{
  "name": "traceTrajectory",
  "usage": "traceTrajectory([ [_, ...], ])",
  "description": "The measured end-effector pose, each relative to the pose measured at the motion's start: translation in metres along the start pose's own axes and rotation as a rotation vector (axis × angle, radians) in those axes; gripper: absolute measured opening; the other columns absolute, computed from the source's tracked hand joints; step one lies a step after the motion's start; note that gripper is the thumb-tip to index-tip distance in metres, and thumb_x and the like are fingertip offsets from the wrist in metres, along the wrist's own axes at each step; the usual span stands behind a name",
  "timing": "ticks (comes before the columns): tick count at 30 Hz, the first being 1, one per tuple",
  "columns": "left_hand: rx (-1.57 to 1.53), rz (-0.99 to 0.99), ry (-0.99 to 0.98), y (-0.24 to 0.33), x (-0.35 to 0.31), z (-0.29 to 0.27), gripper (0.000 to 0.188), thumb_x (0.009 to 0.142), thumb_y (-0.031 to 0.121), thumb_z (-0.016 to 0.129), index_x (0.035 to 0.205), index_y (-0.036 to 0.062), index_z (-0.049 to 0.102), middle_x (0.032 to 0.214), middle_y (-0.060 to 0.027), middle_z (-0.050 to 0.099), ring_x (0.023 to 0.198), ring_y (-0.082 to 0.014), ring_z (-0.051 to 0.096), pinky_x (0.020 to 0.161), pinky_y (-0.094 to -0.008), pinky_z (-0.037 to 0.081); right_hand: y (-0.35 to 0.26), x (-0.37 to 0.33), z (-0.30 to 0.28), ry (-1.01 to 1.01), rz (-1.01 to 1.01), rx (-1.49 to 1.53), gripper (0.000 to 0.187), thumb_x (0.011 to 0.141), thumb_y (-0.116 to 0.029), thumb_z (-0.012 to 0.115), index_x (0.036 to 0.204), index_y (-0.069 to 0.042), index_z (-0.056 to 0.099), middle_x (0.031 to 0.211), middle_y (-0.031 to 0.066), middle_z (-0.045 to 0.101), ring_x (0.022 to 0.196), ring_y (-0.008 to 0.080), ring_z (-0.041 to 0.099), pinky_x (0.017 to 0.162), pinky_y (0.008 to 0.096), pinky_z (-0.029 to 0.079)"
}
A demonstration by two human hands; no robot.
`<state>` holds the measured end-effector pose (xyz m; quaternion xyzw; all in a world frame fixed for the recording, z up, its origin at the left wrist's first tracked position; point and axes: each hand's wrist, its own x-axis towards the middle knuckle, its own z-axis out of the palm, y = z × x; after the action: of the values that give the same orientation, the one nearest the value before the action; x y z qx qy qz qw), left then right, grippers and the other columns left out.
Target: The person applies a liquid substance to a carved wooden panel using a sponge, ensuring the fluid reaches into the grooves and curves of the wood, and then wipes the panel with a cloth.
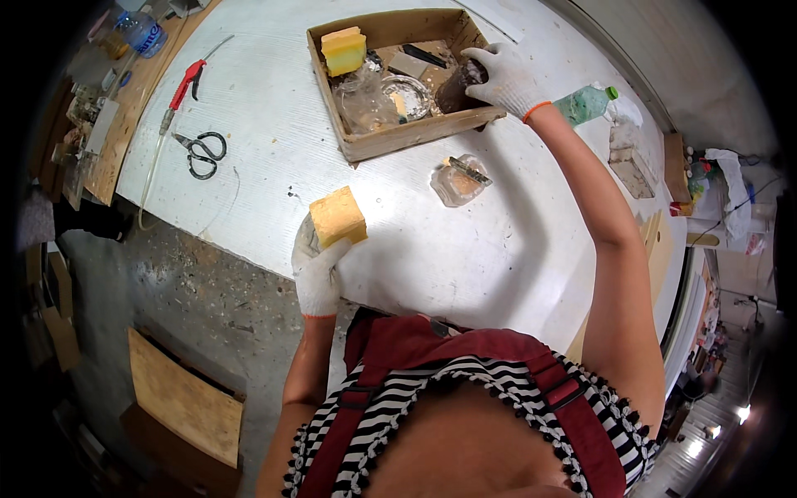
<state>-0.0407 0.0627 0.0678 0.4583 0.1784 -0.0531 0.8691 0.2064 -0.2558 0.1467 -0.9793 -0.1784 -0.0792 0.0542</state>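
Left hand [320, 257], white-gloved, pinches a yellow block [338, 214] between thumb and fingers, just over the near edge of the white bench [266, 183]. Right hand [506, 79], also gloved, reaches over the right end of a shallow brown box [415, 135] towards the bench's far edge; fingers curve about the end of a dark, rough cylinder [452, 91], though cannot tell how firmly it is gripped. Stage, as judged: block is out and in hand; cylinder lies inside the box, not yet lifted clear; any work on the block's face seems unstarted or too slight to make out. Box also carries a second yellow block [344, 51] in its far left corner, crumpled clear plastic [365, 104], a silvery round dish and a black tool, all left lying. Outward, between box and near edge: a small clear dish [457, 183] with a stick-like piece across it. Towards the bench's left edge, black-handled scissors [199, 156] and a red air gun [187, 85], both untouched. Beyond the right wrist, a greenish bottle [585, 105] on its side.
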Motion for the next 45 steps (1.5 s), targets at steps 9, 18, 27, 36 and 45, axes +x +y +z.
traceTrajectory([
  [9, -0.022, 0.008, -0.001, -0.003, 0.006, 0.001, 0.065, 0.078, -0.019, 0.052, 0.142, -0.0103, 0.042, 0.130, -0.0168, 0.060, 0.119, -0.0228, 0.061, 0.104, -0.0338, 0.048, 0.020, 0.029, 0.015, -0.052, 0.116, -0.028, 0.065, 0.069, -0.032, 0.079, 0.129, -0.015, 0.063, 0.113, 0.0211, 0.064, 0.103, 0.0424, 0.063, 0.091, 0.0477, 0.054],
  [18, 0.003, 0.035, 0.012, 0.002, 0.000, 0.006, 0.064, 0.078, -0.013, 0.056, 0.141, -0.0105, 0.043, 0.129, -0.0160, 0.059, 0.118, -0.0211, 0.059, 0.105, -0.0325, 0.045, 0.013, 0.053, 0.018, -0.143, 0.213, -0.022, 0.071, 0.068, -0.042, 0.079, 0.131, -0.014, 0.063, 0.114, 0.0229, 0.065, 0.105, 0.0405, 0.063, 0.091, 0.0452, 0.053],
  [27, -0.030, 0.080, -0.127, 0.008, 0.000, 0.025, 0.056, 0.086, -0.004, 0.059, 0.139, -0.0090, 0.045, 0.126, -0.0143, 0.059, 0.114, -0.0194, 0.060, 0.102, -0.0299, 0.046, 0.000, -0.095, -0.065, 0.367, 0.186, 0.235, 0.068, 0.085, -0.040, 0.070, 0.142, -0.007, 0.052, 0.134, 0.0214, 0.058, 0.123, 0.0342, 0.058, 0.104, 0.0424, 0.048],
  [36, 0.065, -0.312, -0.615, 0.022, -0.030, 0.079, 0.049, 0.097, 0.018, 0.065, 0.138, 0.0006, 0.045, 0.124, -0.0128, 0.059, 0.110, -0.0209, 0.060, 0.095, -0.0327, 0.052, -0.205, -0.315, -0.081, 0.324, 0.860, 1.136, 0.068, 0.086, -0.015, 0.073, 0.147, -0.002, 0.046, 0.136, 0.0136, 0.060, 0.123, 0.0225, 0.058, 0.101, 0.0356, 0.049],
  [45, 0.252, -0.688, -1.113, -0.029, -0.163, 0.189, 0.051, 0.091, 0.012, 0.068, 0.136, -0.0018, 0.049, 0.126, -0.0105, 0.062, 0.114, -0.0209, 0.061, 0.102, -0.0360, 0.049, -0.242, -0.442, -0.123, 0.853, 0.994, 1.528, 0.089, 0.080, -0.004, 0.064, 0.157, 0.003, 0.021, 0.154, 0.0124, 0.040, 0.137, 0.0198, 0.044, 0.110, 0.0322, 0.039],
])
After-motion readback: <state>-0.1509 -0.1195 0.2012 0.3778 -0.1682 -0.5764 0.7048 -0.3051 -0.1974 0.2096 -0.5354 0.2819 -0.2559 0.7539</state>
